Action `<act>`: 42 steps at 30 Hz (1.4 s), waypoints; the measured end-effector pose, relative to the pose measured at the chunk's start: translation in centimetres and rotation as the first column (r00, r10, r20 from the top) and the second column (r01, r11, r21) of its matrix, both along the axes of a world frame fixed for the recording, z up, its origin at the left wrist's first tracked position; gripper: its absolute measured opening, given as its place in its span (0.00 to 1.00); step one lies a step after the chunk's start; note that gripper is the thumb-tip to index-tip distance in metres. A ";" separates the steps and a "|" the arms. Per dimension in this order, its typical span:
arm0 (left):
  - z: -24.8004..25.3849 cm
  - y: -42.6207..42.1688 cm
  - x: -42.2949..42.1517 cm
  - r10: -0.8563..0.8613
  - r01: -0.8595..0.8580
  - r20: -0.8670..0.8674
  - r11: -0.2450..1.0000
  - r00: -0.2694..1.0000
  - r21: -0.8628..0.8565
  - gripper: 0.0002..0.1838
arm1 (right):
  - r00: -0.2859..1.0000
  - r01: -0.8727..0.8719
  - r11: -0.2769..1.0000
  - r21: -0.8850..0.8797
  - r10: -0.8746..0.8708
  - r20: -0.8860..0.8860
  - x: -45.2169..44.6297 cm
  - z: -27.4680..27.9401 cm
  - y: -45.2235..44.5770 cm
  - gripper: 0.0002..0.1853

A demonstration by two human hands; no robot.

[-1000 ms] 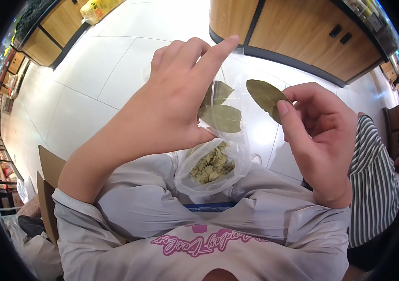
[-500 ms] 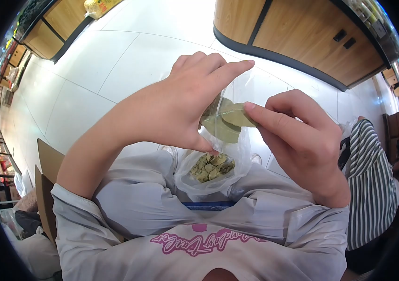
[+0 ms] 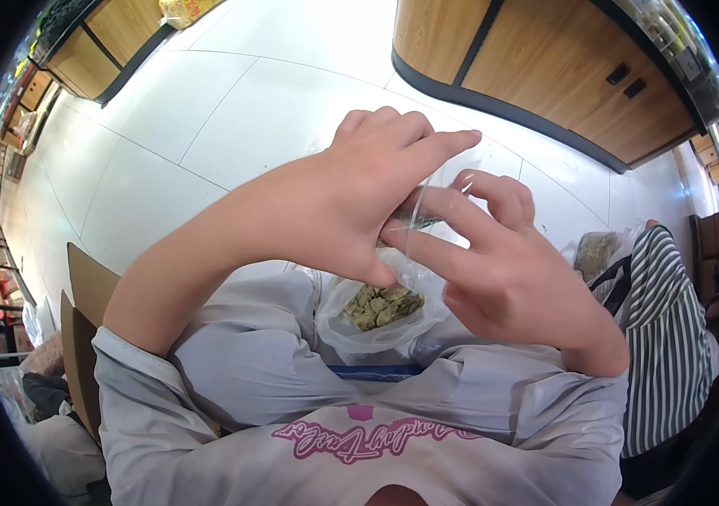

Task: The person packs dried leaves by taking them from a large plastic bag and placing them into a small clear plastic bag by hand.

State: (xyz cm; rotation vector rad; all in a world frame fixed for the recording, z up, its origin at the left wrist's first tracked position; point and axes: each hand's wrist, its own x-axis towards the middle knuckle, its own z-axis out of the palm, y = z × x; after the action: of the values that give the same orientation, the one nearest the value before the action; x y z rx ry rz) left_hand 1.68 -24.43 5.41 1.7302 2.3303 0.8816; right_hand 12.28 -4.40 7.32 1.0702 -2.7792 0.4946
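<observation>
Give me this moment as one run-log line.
Left hand: spread at mouth of clear bag | Right hand: partly inside that mouth, grip hidden | Below: open whitish bag holding leaves

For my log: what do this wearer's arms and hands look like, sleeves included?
The left hand and right hand are ungloved, the forearms bare. Pale sleeves end near the elbows; they belong to a shirt with pink lettering.
</observation>
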 end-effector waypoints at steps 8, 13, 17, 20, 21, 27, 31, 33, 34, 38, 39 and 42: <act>-0.5 -0.6 -0.5 0.083 -0.079 -0.087 0.996 0.993 0.053 0.63 | 0.993 -0.037 0.984 -0.172 0.017 -0.113 -0.9 0.8 1.1 0.28; -0.7 -0.4 -0.5 0.017 -0.017 0.002 0.999 1.000 0.033 0.63 | 0.999 -0.027 0.999 -0.022 0.026 -0.034 -0.7 0.1 0.5 0.27; -1.0 -0.1 -0.4 -0.014 0.013 0.023 0.999 1.000 0.034 0.64 | 0.997 -0.066 0.995 -0.068 0.069 0.042 -1.1 -0.4 0.3 0.28; -1.1 -0.2 -0.5 -0.010 0.010 0.029 1.000 1.000 0.009 0.65 | 0.998 -0.062 0.989 -0.138 0.060 -0.013 -1.4 -0.3 0.7 0.29; -1.1 -0.4 -0.6 -0.006 0.006 0.012 1.000 1.000 0.020 0.65 | 0.997 -0.054 0.983 -0.178 0.042 -0.070 -1.6 -0.2 1.0 0.29; -1.3 -0.5 -0.9 0.003 -0.002 -0.015 1.000 1.000 0.030 0.64 | 0.998 -0.048 0.980 -0.195 0.052 0.018 -1.6 -0.5 1.2 0.30; -1.5 -0.5 -0.9 0.001 0.000 0.033 1.000 0.999 -0.029 0.63 | 0.988 -0.015 0.988 -0.151 0.038 0.148 -1.4 -0.8 0.6 0.28; -1.5 -0.5 -1.0 -0.004 0.005 0.036 1.000 0.999 -0.031 0.63 | 0.986 -0.018 0.987 -0.157 0.044 0.159 -1.4 -1.2 0.4 0.27; -1.5 -0.5 -1.0 -0.010 0.011 0.041 0.999 0.999 -0.033 0.63 | 0.987 -0.035 0.985 -0.172 0.061 0.151 -1.5 -1.4 0.4 0.26; -1.9 -0.8 -1.4 -0.024 0.025 0.024 1.000 0.999 -0.015 0.64 | 0.994 -0.077 0.965 -0.250 0.094 0.056 -2.0 -1.2 1.1 0.23; -1.9 -1.0 -1.8 -0.014 0.014 -0.016 1.000 1.000 -0.007 0.65 | 0.999 -0.007 0.920 -0.393 0.019 0.027 -2.1 -1.3 1.0 0.20; -2.3 -1.9 -2.4 0.068 -0.069 -0.007 0.996 0.998 -0.064 0.65 | 0.990 0.088 0.823 -0.561 -0.135 -0.043 -2.7 -2.4 2.1 0.10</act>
State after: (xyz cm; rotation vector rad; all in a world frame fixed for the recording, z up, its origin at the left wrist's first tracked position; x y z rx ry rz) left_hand -0.68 -26.30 3.10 1.6390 2.4065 0.8043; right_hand 9.61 -2.29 4.94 0.7590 -2.3577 1.1297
